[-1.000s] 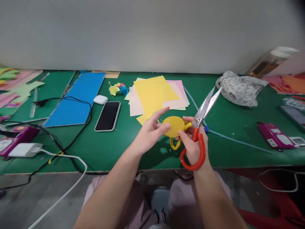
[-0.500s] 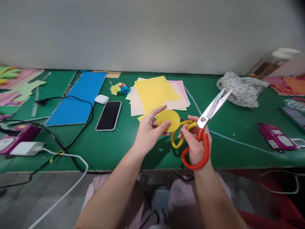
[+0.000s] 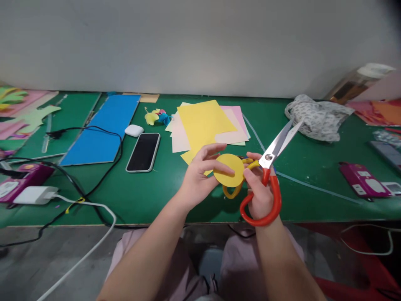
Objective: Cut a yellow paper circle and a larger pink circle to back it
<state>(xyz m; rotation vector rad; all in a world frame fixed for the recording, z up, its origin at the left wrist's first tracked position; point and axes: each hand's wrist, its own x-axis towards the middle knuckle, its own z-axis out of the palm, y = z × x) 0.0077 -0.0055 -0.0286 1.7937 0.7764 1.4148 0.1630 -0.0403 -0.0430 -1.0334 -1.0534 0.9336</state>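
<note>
A round yellow paper disc (image 3: 231,175) is pinched in my left hand (image 3: 200,179), with a finger lying across its face. My right hand (image 3: 261,196) holds a pair of scissors (image 3: 275,146) with one red and one yellow handle. The red loop hangs around the base of my right hand, and the blades point up and away to the right, slightly apart. My right thumb is close to the disc's right edge; whether it touches I cannot tell. Part of the yellow loop is hidden behind the disc.
Coloured paper sheets (image 3: 203,125) lie stacked behind my hands. Left of them are small paper flowers (image 3: 156,117), a phone (image 3: 143,152), a white earbud case (image 3: 134,131), a blue board (image 3: 103,129) and cables. A patterned cloth (image 3: 316,117) and a purple power strip (image 3: 360,179) are on the right.
The yellow disc has moved right and slightly down, nearer my right hand, and my left fingers have shifted on it. The scissors have dipped slightly, still in my right hand.
</note>
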